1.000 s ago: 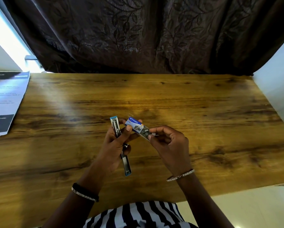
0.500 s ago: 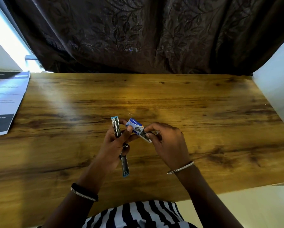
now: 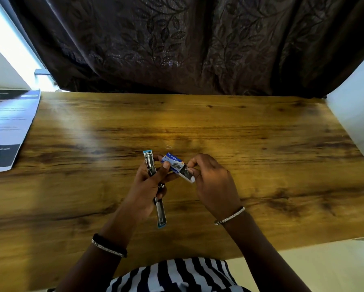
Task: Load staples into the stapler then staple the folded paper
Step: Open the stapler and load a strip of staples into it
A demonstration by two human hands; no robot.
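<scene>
Nearest the camera is a black-and-white striped garment (image 3: 172, 275) at the bottom edge, with both forearms reaching out from it over a wooden table (image 3: 261, 165). The left wrist wears a dark band with a beaded bracelet (image 3: 109, 245), the right wrist a thin silver bracelet (image 3: 229, 216).

The left hand (image 3: 147, 186) is closed around the stapler (image 3: 155, 186), which is swung fully open into one long strip: one blue-tipped end points away from the person, the other toward them. The same hand's thumb presses on the near end of a small blue staple box (image 3: 174, 164), held just right of the stapler. The right hand (image 3: 212, 182) pinches the box's other end, where a pale inner tray (image 3: 188, 175) sticks out; whether any staples sit between those fingertips is too small to tell.

Just beyond the box, a tiny bent wire (image 3: 168, 147), seemingly a loose staple, lies on the wood. The tabletop is glossy brown with dark grain, and a streak of light glares across its left part. At the far left edge lies a stack of printed paper (image 3: 10, 127), partly folded, well apart from the hands.

Behind the table hangs a dark brown curtain (image 3: 176, 43) with a leaf pattern. A bright strip of window light (image 3: 12, 39) shows at upper left, a white wall (image 3: 358, 98) at right, and pale floor (image 3: 324, 266) at lower right.
</scene>
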